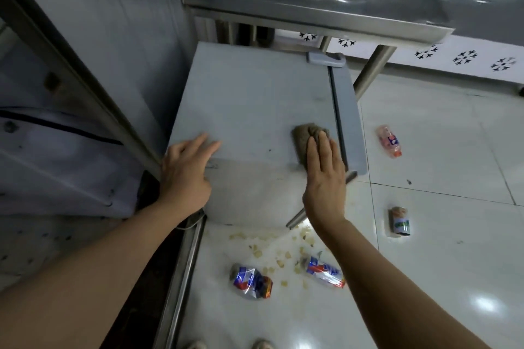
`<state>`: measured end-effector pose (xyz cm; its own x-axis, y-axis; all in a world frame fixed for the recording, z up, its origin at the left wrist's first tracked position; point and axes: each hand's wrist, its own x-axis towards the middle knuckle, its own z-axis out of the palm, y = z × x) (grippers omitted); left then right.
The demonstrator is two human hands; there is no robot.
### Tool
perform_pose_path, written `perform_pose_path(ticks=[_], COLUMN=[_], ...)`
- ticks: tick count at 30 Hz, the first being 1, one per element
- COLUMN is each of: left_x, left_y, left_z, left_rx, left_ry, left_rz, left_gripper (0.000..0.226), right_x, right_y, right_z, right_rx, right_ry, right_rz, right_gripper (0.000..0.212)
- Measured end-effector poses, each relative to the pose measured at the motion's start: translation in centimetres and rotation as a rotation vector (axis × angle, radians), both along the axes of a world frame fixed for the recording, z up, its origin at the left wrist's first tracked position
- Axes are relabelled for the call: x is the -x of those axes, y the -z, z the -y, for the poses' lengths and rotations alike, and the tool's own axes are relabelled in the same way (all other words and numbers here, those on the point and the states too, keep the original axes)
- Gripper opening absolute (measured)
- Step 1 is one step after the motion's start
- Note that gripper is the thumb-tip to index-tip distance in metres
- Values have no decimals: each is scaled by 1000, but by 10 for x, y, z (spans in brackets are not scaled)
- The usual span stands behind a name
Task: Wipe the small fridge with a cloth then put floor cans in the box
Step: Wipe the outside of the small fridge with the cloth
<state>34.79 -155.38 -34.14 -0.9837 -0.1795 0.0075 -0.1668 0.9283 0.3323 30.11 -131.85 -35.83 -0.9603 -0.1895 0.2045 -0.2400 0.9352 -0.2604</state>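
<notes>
The small white fridge (pixel 252 99) stands below me, its flat top facing up and its grey door edge on the right. My right hand (pixel 324 176) presses flat on a brown cloth (pixel 304 134) near the top's right front corner. My left hand (pixel 185 170) rests on the top's left front corner, fingers spread, holding nothing. On the floor lie several cans: two crushed blue-and-red ones (pixel 251 280) (pixel 324 270) in front of the fridge, a green-labelled one (pixel 399 222) and an orange one (pixel 390 141) to the right. No box is in view.
A steel table (pixel 312 8) overhangs the fridge's back, its leg (pixel 371 73) just right of the door. A slanted metal frame (pixel 85 88) borders the left. Yellowish food crumbs (pixel 269 249) litter the glossy white floor tiles. My shoe tips show at the bottom edge.
</notes>
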Motion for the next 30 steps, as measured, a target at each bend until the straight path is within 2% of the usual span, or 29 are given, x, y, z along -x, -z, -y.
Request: perform_pose_path(ticks=[4,8,14,17,20,22,26,30], left_x=[-1,-5,-14,-14,-14,-15,-18,-18], left_y=[-2,-4,2,2,2,2,5,10], left_z=[10,32,46,48,48,49,53,58], left_rx=[-64,-216,-269,-312,-389,-451,-576,-693], left_ry=[15,10,0,0,-27,-77,-132,-166], left_rz=[-47,-126,-104,-111,-123,-151,-144,-90], left_gripper=[67,53,57,58,56,54,56,58], right_x=[-10,-17,-15,-14,-19,-24,-31,-27], right_y=[7,7,2,1,1,2,2,-1], right_z=[60,103,73,43,59,92,150,130], right_rx=[47,44,-59,7,79,119,151,73], right_ry=[73,107,-156,32,199,172,75,-114], right_rz=[-64,12,-26,-25,-41,-67,-55,-71], right_gripper=[59,70,71,72,76,77,64,59])
